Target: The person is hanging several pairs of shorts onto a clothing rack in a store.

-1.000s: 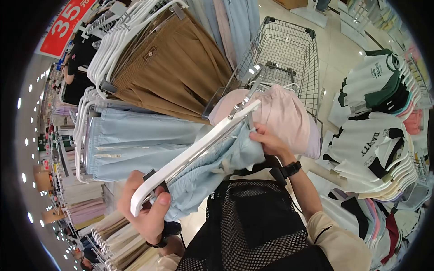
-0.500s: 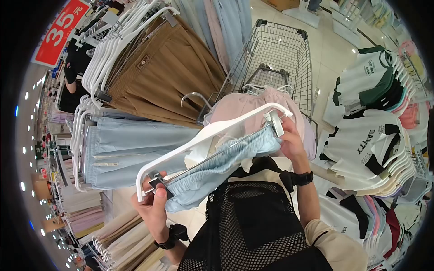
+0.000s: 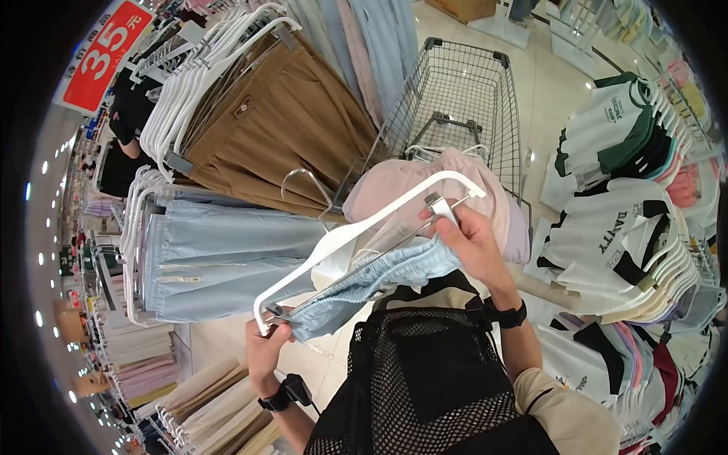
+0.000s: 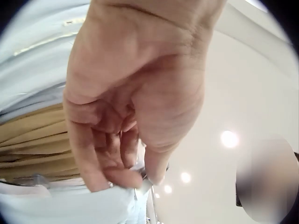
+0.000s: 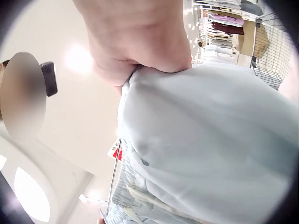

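White hanger [image 3: 334, 241] above pale blue garment [image 3: 379, 277], hands [image 3: 265, 349] [image 3: 479, 246] pinching the hanger's opposite clips [image 3: 441, 206].

The left hand [image 3: 267, 350] pinches the near end of a white hanger [image 3: 353, 233], and the right hand [image 3: 479, 246] grips the metal clip [image 3: 441, 206] at its other end, with a light blue elastic-waisted garment [image 3: 379, 276] hanging between the two hands. Just beyond the right hand, pink clothing [image 3: 421, 182] lies at the near end of a wire shopping cart [image 3: 464, 98], while printed shirts [image 3: 607, 235] hang to its right. Beyond the left hand hang light blue trousers [image 3: 227, 254], with brown trousers [image 3: 284, 125] and a red sign [image 3: 106, 59] marked 35 farther off.
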